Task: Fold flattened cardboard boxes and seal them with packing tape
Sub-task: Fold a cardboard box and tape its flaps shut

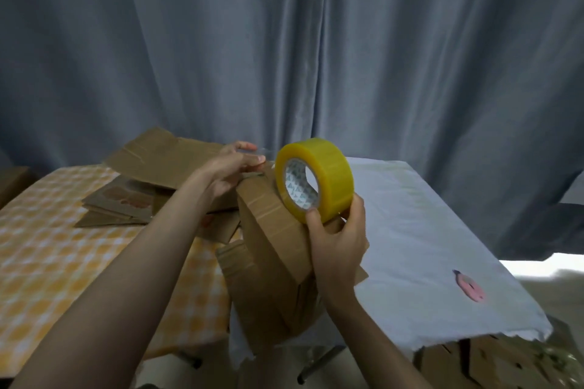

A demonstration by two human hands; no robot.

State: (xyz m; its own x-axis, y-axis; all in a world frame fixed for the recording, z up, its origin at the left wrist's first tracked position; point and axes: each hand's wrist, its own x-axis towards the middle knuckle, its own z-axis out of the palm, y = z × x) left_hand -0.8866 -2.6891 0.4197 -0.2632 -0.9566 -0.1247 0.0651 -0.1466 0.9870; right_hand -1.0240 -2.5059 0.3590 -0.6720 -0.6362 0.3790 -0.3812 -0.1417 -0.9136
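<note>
Right hand [338, 243] grips the yellow tape roll [314, 178] from below, held upright above the folded cardboard box [275, 249]. Left hand [232, 169] pinches the clear tape end [264, 153] just beside the roll, at the box's far top edge. Flattened cardboard [151, 180] lies beyond the left forearm on the tabletop [47, 246].

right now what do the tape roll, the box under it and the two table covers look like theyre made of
Tape roll: glossy, translucent yellow plastic film, wound on what looks like a printed card core.
Box: matte brown corrugated cardboard, by its creased edges and ridged lines.
Yellow checked cover: probably woven cloth or printed vinyl; too blurred to tell.
White cover: thin, limp, slightly wrinkled, ragged front edge; likely light fabric or paper-like sheet.
</note>
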